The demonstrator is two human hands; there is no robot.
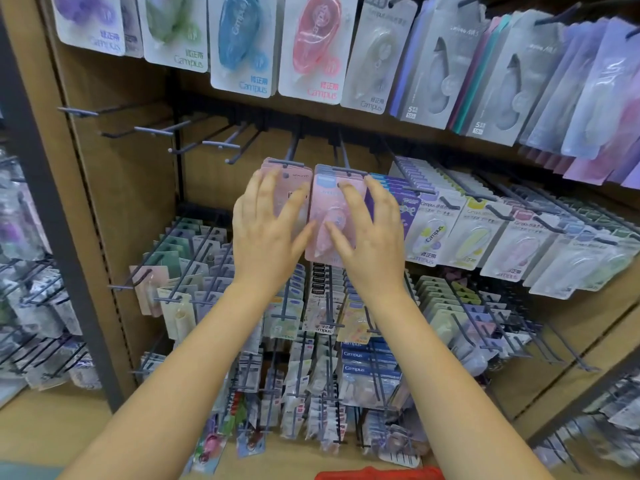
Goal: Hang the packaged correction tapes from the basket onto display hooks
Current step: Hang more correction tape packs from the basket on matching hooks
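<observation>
- Head camera view: both bare hands reach up to two pink card-and-plastic correction tape packs hanging on dark metal display hooks (292, 150).
- Left hand (266, 223) has its fingers (266, 183) spread out straight, lying flat on the left pink pack (294, 181).
- Right hand (372, 230) has its fingers (349, 199) spread out straight too, lying on the right pink pack (323, 216).
- Neither hand squeezes a pack.
- Just right of the right fingers hang purple, yellow and white packs (464, 233).
- Far below the fingers, a red plastic basket (377, 474) peeks in at the bottom edge.
- Above the fingers hang bigger blue and red packs (277, 43).
</observation>
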